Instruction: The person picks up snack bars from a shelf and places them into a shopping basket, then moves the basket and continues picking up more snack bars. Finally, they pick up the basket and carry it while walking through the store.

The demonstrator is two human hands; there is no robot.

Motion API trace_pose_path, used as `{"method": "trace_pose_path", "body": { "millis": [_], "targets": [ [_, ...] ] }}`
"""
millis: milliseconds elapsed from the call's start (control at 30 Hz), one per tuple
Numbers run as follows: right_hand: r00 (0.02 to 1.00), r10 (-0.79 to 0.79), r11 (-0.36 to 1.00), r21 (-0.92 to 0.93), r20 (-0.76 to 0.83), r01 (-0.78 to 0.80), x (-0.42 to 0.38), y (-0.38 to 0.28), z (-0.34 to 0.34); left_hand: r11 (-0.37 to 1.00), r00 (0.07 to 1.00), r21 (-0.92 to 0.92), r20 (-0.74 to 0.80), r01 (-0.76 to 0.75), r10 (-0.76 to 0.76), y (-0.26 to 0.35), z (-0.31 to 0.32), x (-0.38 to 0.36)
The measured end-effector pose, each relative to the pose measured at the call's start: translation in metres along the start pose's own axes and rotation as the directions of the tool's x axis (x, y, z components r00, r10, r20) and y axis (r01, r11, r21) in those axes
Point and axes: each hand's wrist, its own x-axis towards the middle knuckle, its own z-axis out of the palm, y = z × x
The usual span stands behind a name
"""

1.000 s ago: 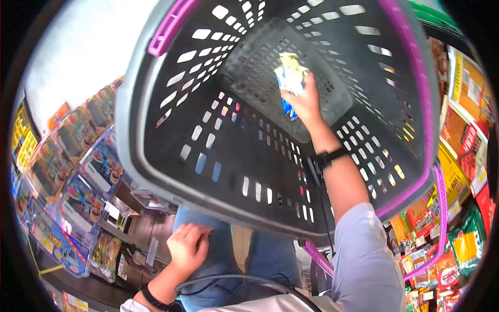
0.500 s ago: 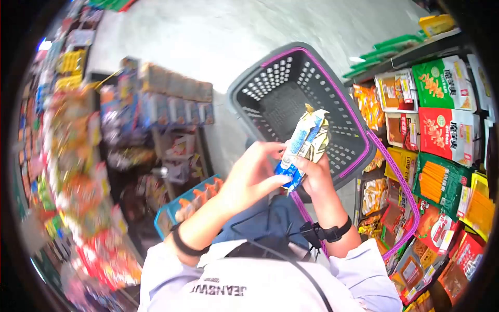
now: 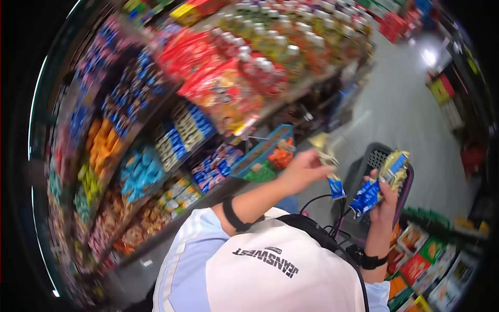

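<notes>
My left hand (image 3: 306,170) is closed on a small blue-and-cream snack packet (image 3: 336,188), which hangs upright below the fingers and sticks up above them. My right hand (image 3: 383,200) grips blue-and-gold snack packets (image 3: 367,197) at a tilt; their overlap hides how many there are. Behind and below the right hand is a dark grey shopping basket (image 3: 373,154), partly covered by the hand and packets.
A tiered shelf at left holds sweets in bins, orange packets (image 3: 103,139) and blue packets (image 3: 139,171) among them. Red snack bags (image 3: 221,96) and bottles (image 3: 280,49) stand above a blue crate (image 3: 283,132). Boxed snacks (image 3: 416,268) line the lower right. Grey floor (image 3: 410,117) runs between.
My view has turned left toward the sweets shelf. My hands have moved apart from the shared packet hold, and a packet is now in my left hand. The basket appears farther right.
</notes>
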Motion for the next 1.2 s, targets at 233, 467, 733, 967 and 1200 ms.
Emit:
{"method": "trace_pose_path", "body": {
  "millis": [233,467,733,967,1200],
  "targets": [
    [0.998,0.066,0.997,-0.033,0.015,-0.066,0.039,0.038,0.054,0.621,0.473,-0.470,-0.863,-0.627,-0.177,-0.071,-0.237,-0.092],
    [0.989,0.098,0.992,-0.063,-0.109,-0.105,0.072,0.073,0.142,0.503,0.245,-0.459,-0.867,-0.732,-0.435,-0.164,-0.433,-0.028],
    [0.995,0.083,0.995,-0.055,-0.058,-0.086,0.073,0.081,0.171,0.681,0.477,-0.667,-0.724,-0.301,-0.499,-0.160,-0.459,0.003],
    [0.991,0.057,0.996,-0.055,-0.122,-0.064,0.071,0.082,0.173,0.560,0.508,-0.757,-0.647,-0.337,-0.568,-0.160,-0.464,0.006],
    [0.997,0.074,0.992,-0.106,0.001,-0.073,0.072,0.095,0.198,0.814,0.875,-0.579,-0.420,-0.053,-0.242,-0.116,-0.429,-0.057]
  ]
}}
